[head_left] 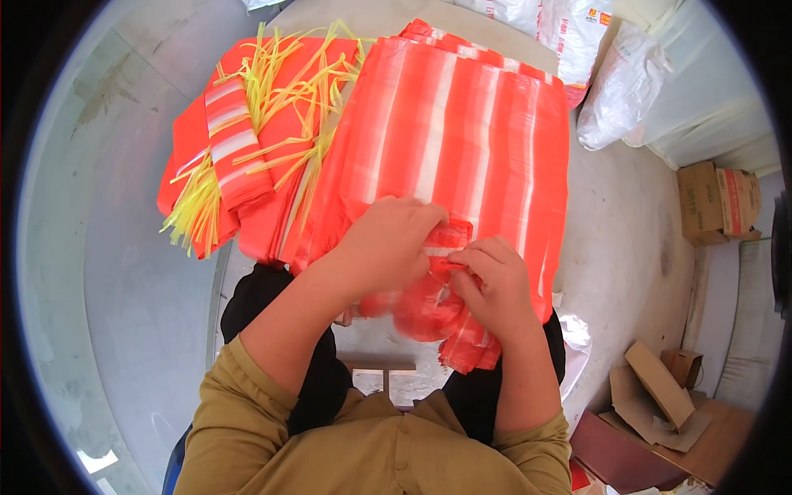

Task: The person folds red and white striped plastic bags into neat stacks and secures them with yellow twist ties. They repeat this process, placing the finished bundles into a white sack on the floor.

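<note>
A thick stack of red-and-white striped plastic bags [495,140] lies before me, its near end reaching over my lap. Over that end, the thumb and fingers of my right hand [499,280] pinch a twisted bit of red plastic bag [441,264]. My left hand [392,239] is curled closed at the other side of the same twist, its fingertips partly hidden. Below both hands, the bunched part of the bag [429,313] hangs crumpled between my knees.
Left of the stack lie folded red bags [190,132], a striped bundle [233,144] and loose yellow plastic strips [280,74]. White sacks [623,82] stand at the far right. Cardboard boxes [718,202] sit by the right wall, with an opened carton [656,396] at lower right.
</note>
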A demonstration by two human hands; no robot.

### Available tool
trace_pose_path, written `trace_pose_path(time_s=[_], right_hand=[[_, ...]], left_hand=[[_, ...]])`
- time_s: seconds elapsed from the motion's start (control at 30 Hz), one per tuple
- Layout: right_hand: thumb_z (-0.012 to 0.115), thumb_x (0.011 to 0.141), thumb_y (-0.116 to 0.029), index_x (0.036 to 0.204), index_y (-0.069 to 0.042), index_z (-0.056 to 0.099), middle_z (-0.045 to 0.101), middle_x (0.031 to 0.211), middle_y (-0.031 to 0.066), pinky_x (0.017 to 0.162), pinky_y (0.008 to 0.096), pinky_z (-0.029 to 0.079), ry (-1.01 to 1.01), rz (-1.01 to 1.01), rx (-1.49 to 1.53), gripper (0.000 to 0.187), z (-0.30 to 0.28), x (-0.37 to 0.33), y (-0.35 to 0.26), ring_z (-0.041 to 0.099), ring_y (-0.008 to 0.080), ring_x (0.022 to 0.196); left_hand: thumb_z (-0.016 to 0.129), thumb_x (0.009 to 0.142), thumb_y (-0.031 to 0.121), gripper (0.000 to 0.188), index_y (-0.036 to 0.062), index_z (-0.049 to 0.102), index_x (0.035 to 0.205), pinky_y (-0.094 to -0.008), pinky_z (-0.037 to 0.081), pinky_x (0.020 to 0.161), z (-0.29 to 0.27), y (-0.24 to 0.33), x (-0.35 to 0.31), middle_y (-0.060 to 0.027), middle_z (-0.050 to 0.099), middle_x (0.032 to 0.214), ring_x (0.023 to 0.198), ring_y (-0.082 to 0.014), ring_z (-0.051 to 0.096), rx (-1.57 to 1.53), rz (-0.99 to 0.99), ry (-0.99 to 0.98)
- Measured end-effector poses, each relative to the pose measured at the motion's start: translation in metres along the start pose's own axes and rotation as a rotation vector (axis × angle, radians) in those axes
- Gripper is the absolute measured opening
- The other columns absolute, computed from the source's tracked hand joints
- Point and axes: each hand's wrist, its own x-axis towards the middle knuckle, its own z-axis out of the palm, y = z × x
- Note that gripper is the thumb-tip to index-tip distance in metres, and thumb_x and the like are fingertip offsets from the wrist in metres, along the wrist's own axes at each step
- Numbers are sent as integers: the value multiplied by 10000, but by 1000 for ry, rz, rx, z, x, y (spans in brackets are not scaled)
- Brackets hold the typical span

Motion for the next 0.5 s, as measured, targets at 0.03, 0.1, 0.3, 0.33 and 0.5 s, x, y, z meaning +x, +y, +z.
trace_pose_path(time_s=[0.03,0.1,0.3,0.33,0.5], right_hand=[[777,770,36,977,-18,753,701,949,105,698,373,552,7,9,-1,215,1,0,0,660,284,856],[775,784,31,977,-15,752,702,951,107,701,370,553,21,28,-2,200,2,1,0,663,282,857],[767,813,12,1014,-21,745,706,963,111,730,370,555,30,47,24,204,7,2,3,665,286,878],[760,837,-4,1036,-21,741,708,970,106,759,364,554,23,93,24,200,4,2,2,668,273,892],[717,925,-114,1110,-21,719,705,993,107,808,356,543,202,411,105,207,-29,-5,18,669,239,910]], left_hand=[[646,806,37,325,11,669,1129,-495,516,963,-2,2,0,-198,707,1217,1148,-407,630,-5,26,-31],[668,780,56,331,13,674,1108,-495,510,979,-6,3,0,-201,694,1277,1180,-401,619,-14,78,-93],[747,791,86,189,23,703,964,-475,524,969,15,-9,-5,-166,706,1305,1136,-365,652,51,243,99],[747,805,88,168,22,703,953,-474,525,969,16,-8,-4,-162,711,1298,1132,-363,655,51,225,93],[738,857,83,121,13,700,948,-470,528,971,14,-4,1,-165,723,1274,1138,-360,663,-30,125,69]])
